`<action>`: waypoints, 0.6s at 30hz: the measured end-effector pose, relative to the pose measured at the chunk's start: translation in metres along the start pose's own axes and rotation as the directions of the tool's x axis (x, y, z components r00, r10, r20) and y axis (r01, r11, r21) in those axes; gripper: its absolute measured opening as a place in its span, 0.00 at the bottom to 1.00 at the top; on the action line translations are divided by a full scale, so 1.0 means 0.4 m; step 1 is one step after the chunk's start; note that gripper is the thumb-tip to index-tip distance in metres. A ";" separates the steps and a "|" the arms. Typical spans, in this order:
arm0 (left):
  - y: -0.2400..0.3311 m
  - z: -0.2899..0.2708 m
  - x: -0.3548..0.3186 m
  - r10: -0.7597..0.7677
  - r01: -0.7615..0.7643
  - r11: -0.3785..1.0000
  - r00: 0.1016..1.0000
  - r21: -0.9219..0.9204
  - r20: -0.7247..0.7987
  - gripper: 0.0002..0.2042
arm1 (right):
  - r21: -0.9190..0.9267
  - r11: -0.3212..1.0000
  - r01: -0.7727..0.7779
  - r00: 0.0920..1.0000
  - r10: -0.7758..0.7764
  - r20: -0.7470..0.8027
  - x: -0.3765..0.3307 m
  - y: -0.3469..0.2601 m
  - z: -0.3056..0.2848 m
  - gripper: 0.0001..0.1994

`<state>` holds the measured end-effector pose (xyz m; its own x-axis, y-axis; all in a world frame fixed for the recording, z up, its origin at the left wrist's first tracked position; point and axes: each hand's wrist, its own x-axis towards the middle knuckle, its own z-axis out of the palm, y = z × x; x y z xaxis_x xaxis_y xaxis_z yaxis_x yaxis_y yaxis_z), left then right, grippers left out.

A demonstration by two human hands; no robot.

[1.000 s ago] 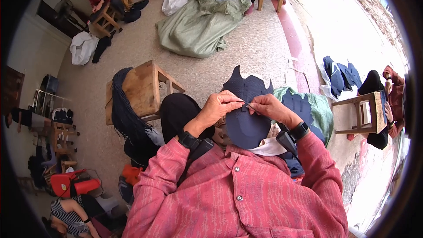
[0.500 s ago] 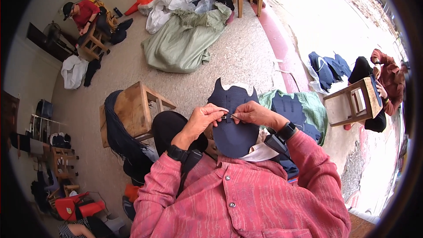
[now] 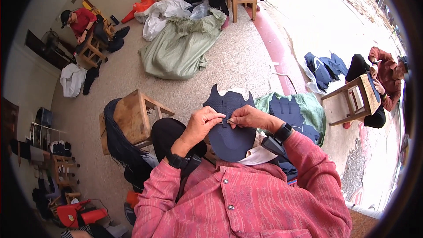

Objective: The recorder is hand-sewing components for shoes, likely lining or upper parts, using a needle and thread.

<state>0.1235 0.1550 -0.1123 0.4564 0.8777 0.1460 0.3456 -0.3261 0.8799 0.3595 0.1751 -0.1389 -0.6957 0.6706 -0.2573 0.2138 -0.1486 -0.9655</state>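
The fingertips of the left hand and the right hand meet at the middle of a dark blue fabric piece, each pinched closed on the cloth on either side of a short vertical strip that runs down its centre. Between the two sets of fingertips lies a thin pale sliver, possibly a needle or a thread end; the view is too small to tell which. The fabric piece is held up in front of the chest, over the lap, its scalloped upper edge pointing away from the body and its rounded lower edge resting against a pale cloth at the chest. Both wrists carry dark straps, and both sleeves are of red patterned cloth. The step in hand appears to be hand-stitching or trimming at the centre strip. The next move likely calls for keeping the cloth taut between the two pinches while the thin item is drawn through or along the seam, with a small regrip further down the strip. To the left stands a wooden stool with a dark bundle draped over its side; to the right, more dark blue pieces lie on a green sack. Further out, another person sits by a second stool.
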 end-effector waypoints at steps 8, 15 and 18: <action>0.019 0.013 0.006 0.182 -0.175 0.961 0.983 0.215 -0.014 0.07 | 0.029 1.000 -0.006 1.000 0.006 0.016 -0.001 -0.004 0.000 0.15; 0.021 0.013 0.006 0.147 -0.152 0.975 0.988 0.162 0.040 0.07 | 0.002 1.000 0.014 0.999 -0.014 0.036 -0.005 -0.005 0.005 0.14; 0.016 0.003 -0.004 0.069 -0.080 0.989 0.994 0.127 0.085 0.10 | 0.000 1.000 0.009 1.000 -0.009 0.022 -0.005 -0.005 0.008 0.15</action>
<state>0.1260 0.1511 -0.1073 0.5470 0.8202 0.1678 0.4098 -0.4371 0.8006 0.3584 0.1717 -0.1364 -0.7127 0.6556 -0.2495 0.2077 -0.1426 -0.9677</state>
